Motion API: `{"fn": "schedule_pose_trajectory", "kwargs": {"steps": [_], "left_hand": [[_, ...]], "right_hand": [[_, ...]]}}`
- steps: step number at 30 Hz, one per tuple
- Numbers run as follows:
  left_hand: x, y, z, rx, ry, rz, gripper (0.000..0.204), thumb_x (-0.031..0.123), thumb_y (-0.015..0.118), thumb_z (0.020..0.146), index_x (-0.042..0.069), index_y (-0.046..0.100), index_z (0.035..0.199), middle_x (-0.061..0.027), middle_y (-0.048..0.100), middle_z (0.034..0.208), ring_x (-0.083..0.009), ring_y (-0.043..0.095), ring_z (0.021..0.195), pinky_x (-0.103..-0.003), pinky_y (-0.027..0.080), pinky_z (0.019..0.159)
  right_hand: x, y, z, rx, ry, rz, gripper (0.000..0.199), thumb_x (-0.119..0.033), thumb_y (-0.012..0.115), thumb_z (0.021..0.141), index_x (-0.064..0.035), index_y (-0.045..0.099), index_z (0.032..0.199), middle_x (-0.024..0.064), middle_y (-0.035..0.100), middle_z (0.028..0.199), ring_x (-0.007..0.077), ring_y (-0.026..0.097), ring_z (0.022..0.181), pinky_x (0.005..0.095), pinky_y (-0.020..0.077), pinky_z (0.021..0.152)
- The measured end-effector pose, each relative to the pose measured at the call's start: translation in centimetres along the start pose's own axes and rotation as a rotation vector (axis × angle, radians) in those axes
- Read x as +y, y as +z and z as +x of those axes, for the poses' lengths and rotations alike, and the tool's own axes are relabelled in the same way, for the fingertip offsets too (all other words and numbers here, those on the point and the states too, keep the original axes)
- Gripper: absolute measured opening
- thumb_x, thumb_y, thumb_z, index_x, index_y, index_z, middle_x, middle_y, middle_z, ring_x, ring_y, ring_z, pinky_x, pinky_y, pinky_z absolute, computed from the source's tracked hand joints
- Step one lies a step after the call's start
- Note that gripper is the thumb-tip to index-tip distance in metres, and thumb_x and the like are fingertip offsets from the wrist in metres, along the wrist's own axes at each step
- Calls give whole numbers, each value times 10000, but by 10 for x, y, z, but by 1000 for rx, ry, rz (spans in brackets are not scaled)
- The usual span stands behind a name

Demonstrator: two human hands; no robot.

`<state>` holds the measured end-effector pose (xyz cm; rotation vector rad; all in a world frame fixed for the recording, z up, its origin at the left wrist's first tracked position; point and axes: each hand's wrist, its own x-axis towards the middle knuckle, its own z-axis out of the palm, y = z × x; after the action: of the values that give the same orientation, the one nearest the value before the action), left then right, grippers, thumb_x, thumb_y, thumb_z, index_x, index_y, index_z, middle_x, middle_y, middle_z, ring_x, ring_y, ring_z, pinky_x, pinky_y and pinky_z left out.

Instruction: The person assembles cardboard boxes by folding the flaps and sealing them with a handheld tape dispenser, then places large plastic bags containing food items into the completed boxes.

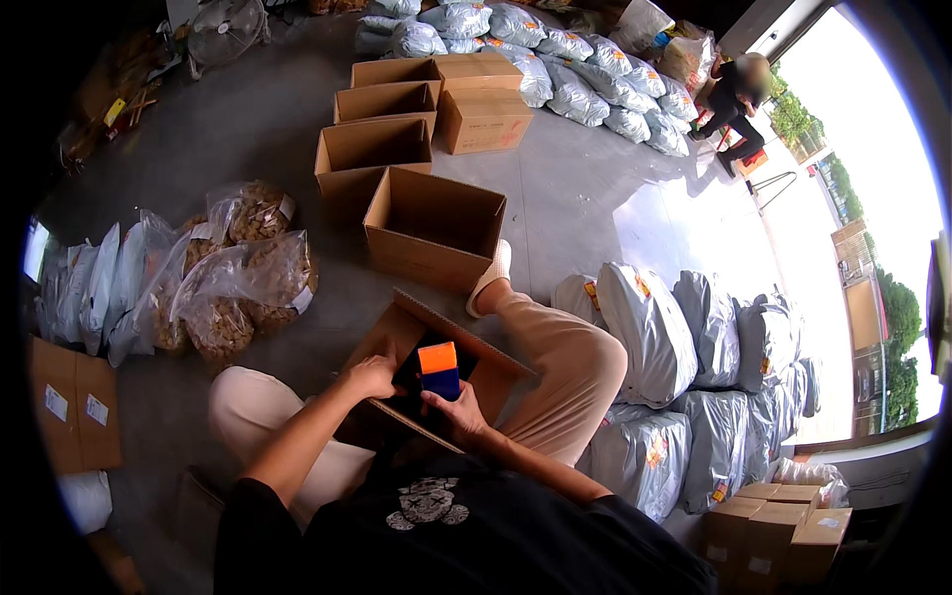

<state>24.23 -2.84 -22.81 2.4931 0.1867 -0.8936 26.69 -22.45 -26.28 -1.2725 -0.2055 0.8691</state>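
Left hand (372,378), grip unclear, touches near unsealed carton (496,379); right hand (460,409) holds orange-and-blue box (439,371); 4 farther cartons (426,256) stand open.

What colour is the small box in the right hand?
The small box is orange above and dark blue below, seen best in the head view.

2 bare forearms (309,436) slant forward and inward. The bare left hand (371,377) is bent, fingertips partly hidden; the bare right hand (460,411) is curled in a grip, angled leftward.
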Motion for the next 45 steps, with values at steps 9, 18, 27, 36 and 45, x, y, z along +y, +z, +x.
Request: {"fn": "schedule_pose_trajectory", "kwargs": {"steps": [9, 18, 27, 36, 45], "left_hand": [[-14, -36, -33, -31, 185, 247, 447, 457, 718, 578, 47, 674, 750, -121, 634, 699, -289, 617, 729, -378, 481, 666], [-9, -41, 31, -5, 221, 216, 558, 376, 815, 439, 29, 652, 845, -136, 628, 928, -279, 578, 925, -407, 434, 795], [-36, 46, 26, 648, -66, -317, 1282, 433, 810, 477, 16, -9, 1372, -217, 336, 1293, -339, 323, 1205, -466, 242, 986], [-27, 36, 44, 748, -178, -552, 920, 583, 671, 590, 5, 397, 1251, -168, 505, 1183, -287, 458, 1117, -426, 304, 953], [-28, 28, 19, 839, -182, -801, 598, 331, 736, 601, -13, 582, 1065, -162, 624, 993, -240, 609, 916, -324, 461, 825]], "right_hand": [[-28, 0, 9, -171, -5, 17, 399, -220, 686, 761, 39, 543, 1030, 34, 560, 766, 123, 568, 610, 244, 451, 619], [-151, -9, 39, 148, -410, -176, 365, -315, 608, 811, 26, 553, 930, 63, 586, 701, 136, 576, 642, 255, 463, 628], [-89, -2, 27, 455, -417, -67, 244, -244, 545, 855, -5, 515, 893, 89, 580, 699, 159, 571, 621, 264, 452, 654], [-40, -2, 2, 292, -269, -211, 286, -291, 580, 839, -6, 560, 823, 28, 586, 657, 102, 542, 614, 238, 437, 628], [-58, -7, 4, 228, -130, -191, 308, -318, 569, 846, -12, 540, 875, 22, 578, 672, 104, 549, 607, 238, 444, 612]]}}
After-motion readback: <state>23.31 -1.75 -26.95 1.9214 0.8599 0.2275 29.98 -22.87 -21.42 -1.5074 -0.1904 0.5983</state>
